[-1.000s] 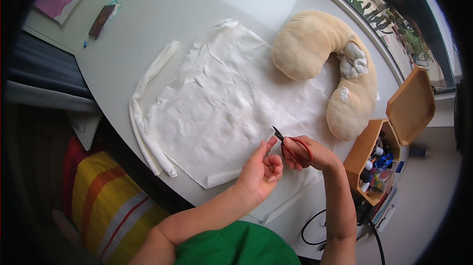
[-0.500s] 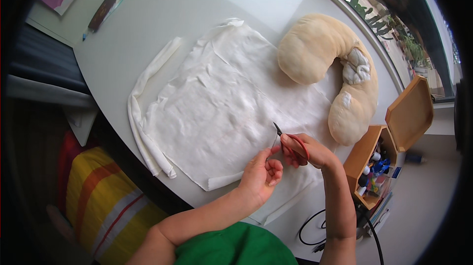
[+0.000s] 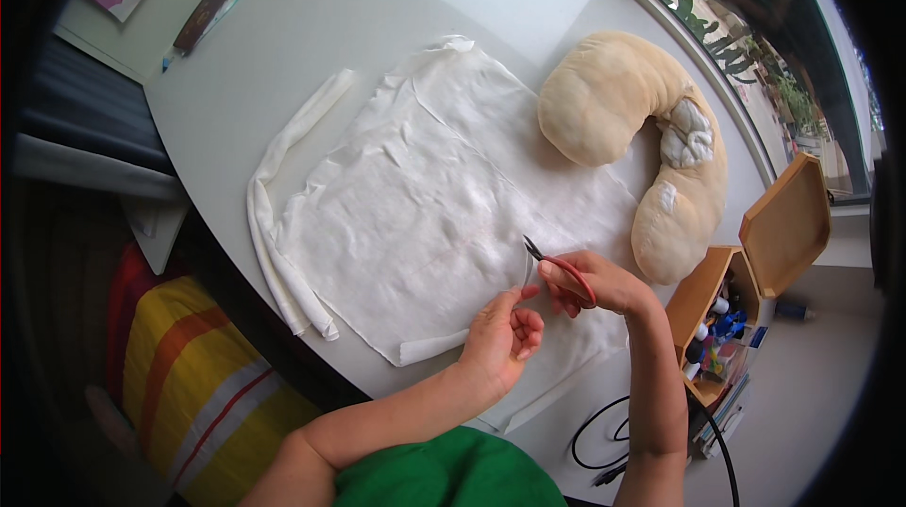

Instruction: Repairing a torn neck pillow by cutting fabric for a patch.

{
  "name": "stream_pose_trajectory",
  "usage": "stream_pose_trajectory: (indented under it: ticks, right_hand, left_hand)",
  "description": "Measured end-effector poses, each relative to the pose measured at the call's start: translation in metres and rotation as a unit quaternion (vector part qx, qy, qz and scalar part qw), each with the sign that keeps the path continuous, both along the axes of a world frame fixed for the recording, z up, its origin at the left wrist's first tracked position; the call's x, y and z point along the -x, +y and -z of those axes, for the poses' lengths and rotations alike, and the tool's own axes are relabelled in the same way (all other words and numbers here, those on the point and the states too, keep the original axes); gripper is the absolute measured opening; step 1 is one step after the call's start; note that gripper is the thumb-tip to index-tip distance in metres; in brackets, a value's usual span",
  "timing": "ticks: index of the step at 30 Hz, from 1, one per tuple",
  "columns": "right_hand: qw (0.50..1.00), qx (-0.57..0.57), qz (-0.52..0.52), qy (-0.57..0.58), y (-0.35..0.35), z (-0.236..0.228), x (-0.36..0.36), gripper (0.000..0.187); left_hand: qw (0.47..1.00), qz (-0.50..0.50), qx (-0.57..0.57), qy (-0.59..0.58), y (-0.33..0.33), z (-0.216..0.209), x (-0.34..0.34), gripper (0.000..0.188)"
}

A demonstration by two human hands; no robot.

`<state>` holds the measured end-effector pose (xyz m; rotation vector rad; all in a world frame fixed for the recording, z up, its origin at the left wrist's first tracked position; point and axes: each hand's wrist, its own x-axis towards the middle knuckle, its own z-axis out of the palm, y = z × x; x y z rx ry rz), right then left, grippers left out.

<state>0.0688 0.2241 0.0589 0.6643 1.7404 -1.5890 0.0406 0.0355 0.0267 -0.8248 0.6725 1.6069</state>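
Observation:
My right hand (image 3: pixel 590 282) grips a pair of red-handled scissors (image 3: pixel 569 276). Their dark blades point up and left over a large white cloth (image 3: pixel 415 196) spread on the table. Just left of the blades, my left hand (image 3: pixel 500 332) pinches a thin pale strip (image 3: pixel 528 269) between thumb and forefinger. Whether that strip is cloth edge or thread, I cannot tell. The other left fingers curl inward. Beyond my right hand lies a cream, curved stuffed cushion (image 3: pixel 604 97), with white filling (image 3: pixel 687 134) showing through openings along its inner side.
A wooden box (image 3: pixel 703 304) with its lid raised stands at the right, holding sewing supplies. Black cables (image 3: pixel 580 450) lie near the front right edge. A rolled white cloth strip (image 3: pixel 274 186) is at the left. A small dark booklet (image 3: pixel 200 21) sits far left, and a window borders the far right.
My right hand and the scissors have shifted slightly right, away from the left fingertips. The pale strip shows more clearly between them. The left hand stays nearly in place.

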Motion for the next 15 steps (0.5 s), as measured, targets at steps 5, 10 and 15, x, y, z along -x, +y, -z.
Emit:
stream_pose_trajectory:
  ticks: [5,10,15]
  right_hand:
    - [0.999,-0.027,-0.015,-0.027,-0.002,-0.004,0.011,0.06]
    - [0.999,-0.024,-0.035,-0.025,0.003,-0.009,0.001,0.06]
    - [0.998,-0.018,-0.049,-0.038,0.007,-0.012,-0.008,0.061]
  left_hand:
    - [1.0,-0.005,-0.002,0.013,-0.003,0.002,-0.003,0.028]
    - [1.0,-0.005,0.0,0.001,-0.005,0.001,0.0,0.027]
    - [0.999,-0.015,-0.033,0.007,-0.009,-0.002,0.004,0.026]
